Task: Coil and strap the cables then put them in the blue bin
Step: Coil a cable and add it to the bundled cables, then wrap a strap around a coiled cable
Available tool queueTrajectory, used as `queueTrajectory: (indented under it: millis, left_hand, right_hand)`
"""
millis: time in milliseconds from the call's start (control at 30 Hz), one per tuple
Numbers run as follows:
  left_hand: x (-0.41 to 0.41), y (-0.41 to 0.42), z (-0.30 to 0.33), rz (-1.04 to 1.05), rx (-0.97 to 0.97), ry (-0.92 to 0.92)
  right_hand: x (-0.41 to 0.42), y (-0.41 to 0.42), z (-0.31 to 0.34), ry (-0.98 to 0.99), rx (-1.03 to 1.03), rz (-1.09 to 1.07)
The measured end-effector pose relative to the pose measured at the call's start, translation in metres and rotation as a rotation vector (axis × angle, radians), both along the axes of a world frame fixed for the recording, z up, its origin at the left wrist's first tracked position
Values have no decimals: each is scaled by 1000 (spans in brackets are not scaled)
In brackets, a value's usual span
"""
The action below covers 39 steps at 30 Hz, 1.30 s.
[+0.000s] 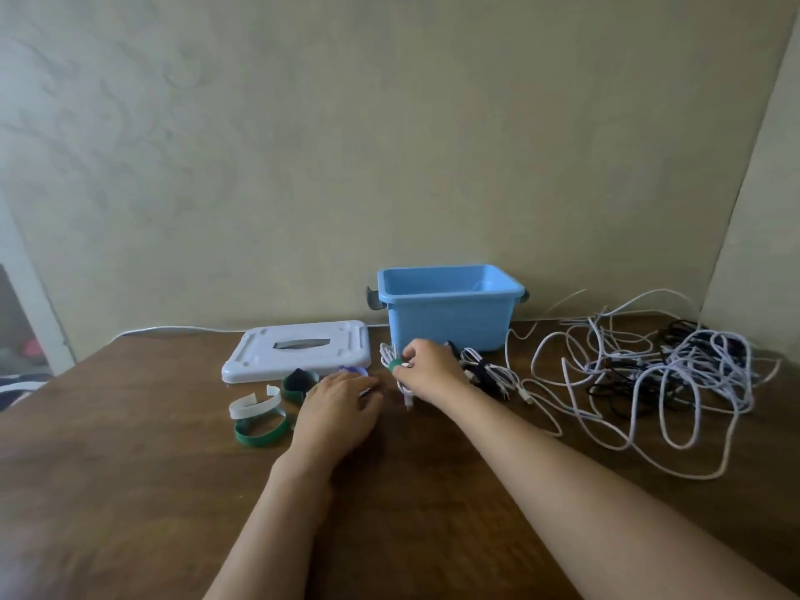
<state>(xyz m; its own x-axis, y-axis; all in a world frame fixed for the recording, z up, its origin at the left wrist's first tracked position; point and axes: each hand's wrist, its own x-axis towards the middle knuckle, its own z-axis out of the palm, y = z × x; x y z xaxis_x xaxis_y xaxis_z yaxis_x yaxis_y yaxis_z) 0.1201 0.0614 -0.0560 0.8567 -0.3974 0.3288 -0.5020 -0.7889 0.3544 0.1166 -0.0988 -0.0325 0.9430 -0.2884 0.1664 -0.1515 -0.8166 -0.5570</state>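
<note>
Head view: on the brown wooden table (130, 491), the right hand (426, 368) pinches a coiled white cable bundle (396, 370) at its green strap (395, 365), just in front of the open blue plastic bin (450, 313). The bundle's long axis runs from the bin toward the person. The left hand (342, 400) rests flat, fingers relaxed, beside loose green and white straps (259, 420). A tangled heap of white and black cables (649, 374) lies right.
</note>
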Motion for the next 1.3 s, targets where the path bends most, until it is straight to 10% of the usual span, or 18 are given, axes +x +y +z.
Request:
queueTrajectory:
  millis: [667,1100,1300]
  left_hand:
    - [-27,-39,-4,-139,-33,-62]
    - [-42,-46,5,-163,-64,-15]
    - [-43,-47,3,-173,-105,-15]
  right_hand:
    - [-121,-121,0,-254,-464,-20]
    - [-143,-136,-6,57,-417,92]
    - [-142,-142,-8,-142,-367,34]
